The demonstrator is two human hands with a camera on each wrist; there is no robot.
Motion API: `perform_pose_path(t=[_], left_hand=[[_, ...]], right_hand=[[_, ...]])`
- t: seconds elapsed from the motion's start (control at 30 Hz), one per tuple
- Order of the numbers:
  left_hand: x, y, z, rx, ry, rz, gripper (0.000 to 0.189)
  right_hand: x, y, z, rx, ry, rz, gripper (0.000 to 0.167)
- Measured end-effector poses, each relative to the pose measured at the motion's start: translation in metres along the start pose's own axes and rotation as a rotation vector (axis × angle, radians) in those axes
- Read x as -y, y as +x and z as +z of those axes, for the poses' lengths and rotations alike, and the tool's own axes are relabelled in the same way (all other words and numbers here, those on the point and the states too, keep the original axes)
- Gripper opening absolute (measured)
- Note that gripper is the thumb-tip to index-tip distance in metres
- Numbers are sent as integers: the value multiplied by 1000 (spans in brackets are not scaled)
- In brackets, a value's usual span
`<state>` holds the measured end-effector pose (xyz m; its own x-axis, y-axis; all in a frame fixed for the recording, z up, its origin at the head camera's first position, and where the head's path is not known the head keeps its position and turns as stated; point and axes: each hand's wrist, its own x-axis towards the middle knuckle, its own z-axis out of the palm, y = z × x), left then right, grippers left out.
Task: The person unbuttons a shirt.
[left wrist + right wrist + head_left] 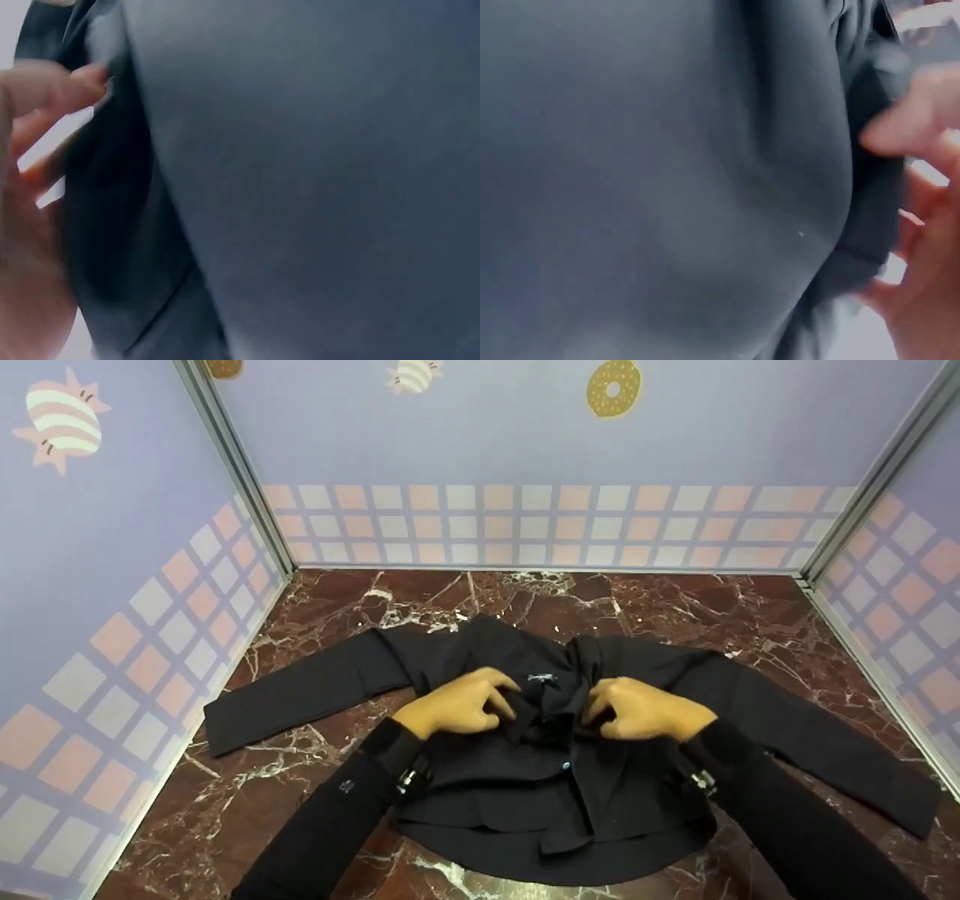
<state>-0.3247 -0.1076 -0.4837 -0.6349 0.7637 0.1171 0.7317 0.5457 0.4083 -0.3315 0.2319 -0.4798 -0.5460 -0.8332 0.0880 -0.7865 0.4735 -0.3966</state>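
Note:
A black long-sleeved button-up shirt (510, 802) lies front up, its sleeves spread to both sides and its hem towards me. My left hand (461, 705) pinches the cloth of the shirt front just left of the collar opening. On the other side of the opening, my right hand (645, 709) holds the front edge between thumb and fingers. A pale label (541, 678) shows inside the neck between the hands, and a small button (566, 766) sits below them. Both wrist views are mostly filled by dark cloth, with the thumb and fingers at the edge.
The shirt lies on a dark red marble-patterned tabletop (300, 802). Patterned panels stand on the left, right and at the back (525, 450), joined by metal corner posts (247, 472). The right cuff reaches close to the right panel.

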Motion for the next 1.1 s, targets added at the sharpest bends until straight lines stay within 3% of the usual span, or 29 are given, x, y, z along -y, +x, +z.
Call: perform_pose_path(t=[0.07,0.17,0.23,0.3,0.4,0.47,0.53,0.6,0.7,0.8,0.9,1.0,1.1], left_hand=[[2,0,3,-40,-117,-30,23],[6,3,1,-182,-219,-75,16],[9,4,-2,-232,-273,-131,22],[13,5,-7,-203,-315,-187,29],[17,3,-14,-64,-330,-242,30],[20,2,-19,22,-298,-248,25],[19,1,-23,58,-255,-241,21],[17,3,-28,34,-208,-223,19],[12,6,-38,-69,-170,-185,18],[4,14,-53,-186,-151,-146,16],[-6,23,-74,-264,-102,-123,15],[-16,30,-97,-293,63,-90,15],[-23,37,-116,-305,279,-54,18]], right_hand=[[3,-2,-6,22,80,86,24],[5,0,-20,-115,96,176,23],[5,3,-27,-215,54,226,21],[4,4,-29,-248,13,247,23],[2,5,-29,-142,42,228,38],[1,4,-28,-29,89,199,44],[1,3,-29,75,110,189,42],[0,3,-32,152,112,196,41],[0,1,-43,197,92,221,33],[2,0,-63,130,78,202,28],[8,2,-91,-9,-5,162,28],[22,6,-120,-138,-244,181,33],[35,13,-140,-178,-513,186,33]])
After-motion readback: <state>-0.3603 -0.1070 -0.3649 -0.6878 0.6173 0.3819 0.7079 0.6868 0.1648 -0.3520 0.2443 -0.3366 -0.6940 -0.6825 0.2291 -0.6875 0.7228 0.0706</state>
